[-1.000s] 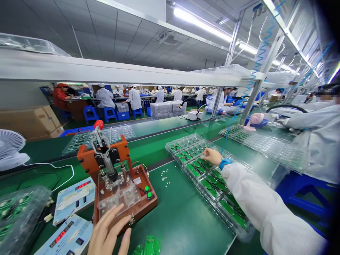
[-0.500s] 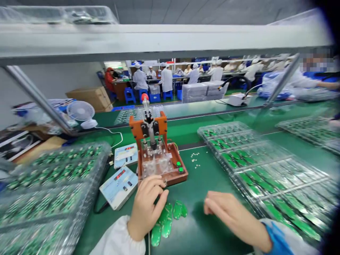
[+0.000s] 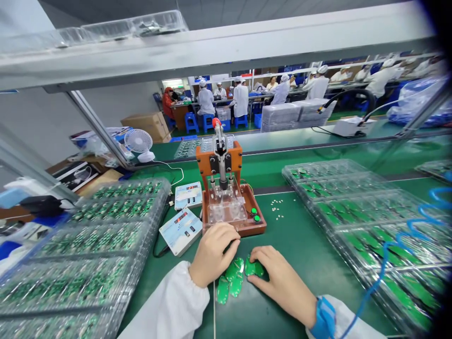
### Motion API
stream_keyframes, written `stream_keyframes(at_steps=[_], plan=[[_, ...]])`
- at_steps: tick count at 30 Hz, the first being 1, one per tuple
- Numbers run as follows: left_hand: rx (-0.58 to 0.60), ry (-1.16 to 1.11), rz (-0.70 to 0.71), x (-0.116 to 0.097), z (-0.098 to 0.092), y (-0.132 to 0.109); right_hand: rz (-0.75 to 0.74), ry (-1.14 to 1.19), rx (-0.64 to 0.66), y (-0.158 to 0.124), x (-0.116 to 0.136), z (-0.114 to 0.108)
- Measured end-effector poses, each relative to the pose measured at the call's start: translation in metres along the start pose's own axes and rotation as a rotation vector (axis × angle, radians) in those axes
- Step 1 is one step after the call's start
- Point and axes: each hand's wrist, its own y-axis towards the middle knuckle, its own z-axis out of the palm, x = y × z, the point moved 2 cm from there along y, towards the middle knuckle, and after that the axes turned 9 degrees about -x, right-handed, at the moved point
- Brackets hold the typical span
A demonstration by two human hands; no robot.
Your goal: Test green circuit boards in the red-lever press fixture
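Observation:
My left hand (image 3: pixel 216 254) is at the front edge of the test fixture (image 3: pixel 231 230), fingers curled and thumb near the index fingertip; whatever it may hold is hidden. The fixture has an orange frame, a red-knobbed toggle clamp (image 3: pixel 219 141), a clear plate and two green buttons. To the right, my right hand (image 3: pixel 277 278) reaches over a small group of green circuit boards (image 3: pixel 250 267), thumb and fingers apart around them. More green circuit boards (image 3: pixel 233 278) lie overlapping on the green mat between my hands. A blue wrist strap (image 3: pixel 325 316) circles my right wrist.
Clear trays of boards stand at left (image 3: pixel 120 240) and right (image 3: pixel 332 207). Two meter boxes (image 3: pixel 181 231) adjoin the fixture. Tiny white pieces (image 3: pixel 277 207) lie right of it. A coiled blue cord (image 3: pixel 383 263) crosses the right side. A shelf (image 3: pixel 226 49) spans overhead; people work beyond.
My right hand has moved left to the green boards, its fingers now spread around them. My left hand stays by the fixture's front edge. The view has turned left and tilted.

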Motion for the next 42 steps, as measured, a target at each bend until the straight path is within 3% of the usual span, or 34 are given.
stream_keyframes(at_steps=[4, 8, 12, 17, 23, 27, 31, 34, 36, 38, 42], plan=[[0.274, -0.107, -0.036, 0.007, -0.011, -0.002, -0.019, 0.107, -0.041, 0.006, 0.000, -0.011], [0.559, -0.185, -0.129, 0.011, -0.021, -0.008, -0.100, 0.129, -0.145, 0.033, 0.000, -0.037], [0.674, -0.141, -0.152, 0.013, -0.019, -0.015, -0.204, 0.070, -0.222, 0.079, -0.003, -0.052], [0.708, -0.099, -0.141, 0.019, -0.012, -0.020, -0.295, 0.023, -0.208, 0.122, -0.004, -0.042], [0.678, -0.060, -0.162, 0.019, -0.010, -0.021, -0.333, -0.014, -0.164, 0.131, -0.004, -0.029], [0.600, -0.189, -0.185, 0.010, -0.018, -0.014, -0.321, -0.030, -0.183, 0.125, -0.006, -0.025], [0.353, -0.238, -0.193, 0.011, -0.036, -0.003, -0.310, -0.034, -0.223, 0.118, -0.005, -0.019], [0.101, -0.101, -0.172, 0.024, -0.047, 0.004, -0.315, -0.031, -0.246, 0.114, -0.003, -0.015], [0.000, 0.013, -0.173, 0.036, -0.050, 0.010, -0.323, -0.030, -0.256, 0.113, -0.003, -0.014], [-0.031, 0.093, -0.175, 0.046, -0.047, 0.017, -0.329, -0.030, -0.266, 0.112, -0.004, -0.012], [0.032, 0.167, -0.166, 0.056, -0.035, 0.026, -0.338, -0.039, -0.286, 0.111, -0.007, -0.010]])
